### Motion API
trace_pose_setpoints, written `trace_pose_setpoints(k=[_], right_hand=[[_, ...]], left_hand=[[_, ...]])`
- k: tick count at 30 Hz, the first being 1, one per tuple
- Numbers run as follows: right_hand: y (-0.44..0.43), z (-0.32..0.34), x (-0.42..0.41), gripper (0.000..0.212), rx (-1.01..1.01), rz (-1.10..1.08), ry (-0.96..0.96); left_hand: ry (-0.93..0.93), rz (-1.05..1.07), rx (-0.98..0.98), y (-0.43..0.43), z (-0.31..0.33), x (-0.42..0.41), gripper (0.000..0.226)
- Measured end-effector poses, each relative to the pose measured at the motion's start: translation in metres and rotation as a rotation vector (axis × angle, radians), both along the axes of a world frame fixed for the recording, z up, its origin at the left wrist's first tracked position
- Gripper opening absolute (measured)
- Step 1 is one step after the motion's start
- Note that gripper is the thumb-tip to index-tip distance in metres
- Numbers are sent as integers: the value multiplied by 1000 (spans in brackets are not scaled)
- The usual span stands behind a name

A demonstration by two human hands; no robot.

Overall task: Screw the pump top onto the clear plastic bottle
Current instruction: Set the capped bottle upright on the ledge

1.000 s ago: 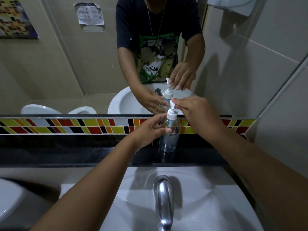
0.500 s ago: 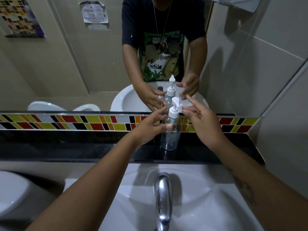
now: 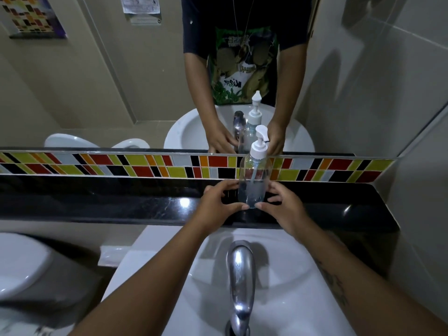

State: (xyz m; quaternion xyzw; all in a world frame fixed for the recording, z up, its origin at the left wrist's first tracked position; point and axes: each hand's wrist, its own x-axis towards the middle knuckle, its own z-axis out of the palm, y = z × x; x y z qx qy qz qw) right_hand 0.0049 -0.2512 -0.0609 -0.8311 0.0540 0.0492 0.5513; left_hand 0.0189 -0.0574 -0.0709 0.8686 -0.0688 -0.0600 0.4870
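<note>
Here's the clear plastic bottle [image 3: 253, 180], standing upright on the black shelf [image 3: 121, 204] that runs below the strip of coloured tiles [image 3: 145, 167], right at the centre of the view. The white pump top [image 3: 259, 144] sits on its neck, nozzle swung toward two o'clock, dip tube visible through the clear wall, a little liquid pooled at the bottom.

Both hands flank the base. The left hand [image 3: 218, 202] comes in from seven o'clock, fingers curled in a loose C, thumb tip at the bottle's lower edge and fingertips up at the side wall. The right hand [image 3: 282, 206] mirrors it from five o'clock, thumb meeting the base, fingers half-open against the other side. Whether either actually presses the plastic, I cannot tell; it's a light cradle at most, neither hand near the pump.

Down at six o'clock, the chrome tap [image 3: 241, 280] arches over the white basin [image 3: 169, 299]. Up at twelve, the mirror [image 3: 97, 81] repeats the bottle and both hands.
</note>
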Motion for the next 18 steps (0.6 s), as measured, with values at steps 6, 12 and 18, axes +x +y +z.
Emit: trace_pose_setpoints(k=[6,12,18], right_hand=[[26,-10,6,43,-89,-26,-119],[49,-21,20,43,-164,-69,-155],[52,-24,24,46,-171,-75,-155]], left_hand=[[-46,61,21,20,-12,10,61],[-82,84,16,37,-21,24,69],[-69,121,12,37,-22,26,65]])
